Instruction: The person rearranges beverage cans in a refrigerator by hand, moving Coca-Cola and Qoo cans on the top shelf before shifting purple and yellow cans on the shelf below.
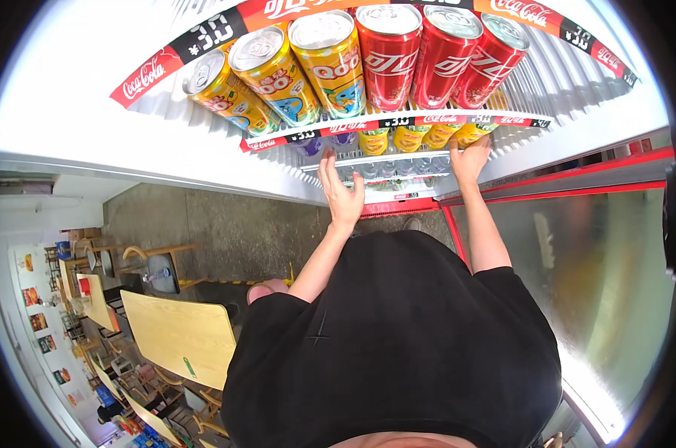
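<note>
My right hand (470, 159) reaches into the second shelf of an upright drinks fridge. Its thumb and fingers are round the lower part of the rightmost yellow can (474, 134); the fingertips are partly hidden. More yellow cans (409, 139) stand to its left, their tops hidden behind the price strip (398, 122). My left hand (343, 198) is raised before the shelves, open, fingers apart and holding nothing. It is nearest the purple drinks (343, 139) at the shelf's left.
Above stand yellow Qoo cans (328, 63) and red Coca-Cola cans (389, 60). Clear bottles (403, 166) line a lower shelf. The glass fridge door (577, 261) stands open on the right. Behind on the left are wooden tables (177, 336) and chairs (161, 270).
</note>
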Demonstrator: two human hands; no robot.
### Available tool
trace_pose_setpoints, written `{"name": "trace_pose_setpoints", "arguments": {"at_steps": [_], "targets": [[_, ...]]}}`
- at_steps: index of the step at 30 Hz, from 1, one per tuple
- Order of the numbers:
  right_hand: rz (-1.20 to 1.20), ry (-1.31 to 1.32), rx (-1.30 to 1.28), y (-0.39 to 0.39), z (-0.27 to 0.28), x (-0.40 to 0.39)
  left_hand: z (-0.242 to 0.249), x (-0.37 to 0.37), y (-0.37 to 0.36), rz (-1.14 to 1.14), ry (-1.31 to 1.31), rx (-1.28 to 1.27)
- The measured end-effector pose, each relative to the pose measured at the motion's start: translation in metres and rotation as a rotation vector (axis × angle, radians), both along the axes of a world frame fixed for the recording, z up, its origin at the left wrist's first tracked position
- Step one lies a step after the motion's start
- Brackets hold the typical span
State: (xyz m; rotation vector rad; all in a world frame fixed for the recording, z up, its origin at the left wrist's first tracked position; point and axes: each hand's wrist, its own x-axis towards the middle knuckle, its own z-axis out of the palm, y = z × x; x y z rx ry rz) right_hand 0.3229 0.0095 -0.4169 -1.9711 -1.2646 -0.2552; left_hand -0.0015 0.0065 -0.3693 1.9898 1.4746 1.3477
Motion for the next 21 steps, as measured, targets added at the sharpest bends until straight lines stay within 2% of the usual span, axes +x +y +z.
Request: {"name": "trace_pose_setpoints", "arguments": {"at_steps": [3, 6, 9, 12, 15, 21], "targets": [[0.000, -0.096, 0.055, 0.000, -0.001, 0.000, 0.006, 0.008, 0.006, 0.036, 0.065, 0.016], [-0.009, -0.122, 0.083, 0.000, -0.004, -0.002, 0.018, 0.017, 0.010, 0.039, -0.031, -0.190], [-0.016, -0.136, 0.101, 0.001, -0.005, -0.002, 0.014, 0.019, 0.016, 0.135, -0.037, -0.177], [-0.015, -0.139, 0.090, 0.000, -0.006, -0.002, 0.018, 0.017, 0.018, 0.073, 0.026, -0.296], [-0.022, -0.133, 0.081, 0.001, -0.007, -0.002, 0.017, 0.030, 0.016, 0.001, -0.108, -0.286], [-0.018, -0.118, 0.079, 0.003, -0.012, 0.000, -0.008, 0.032, 0.023, 0.033, 0.080, -0.187]]}}
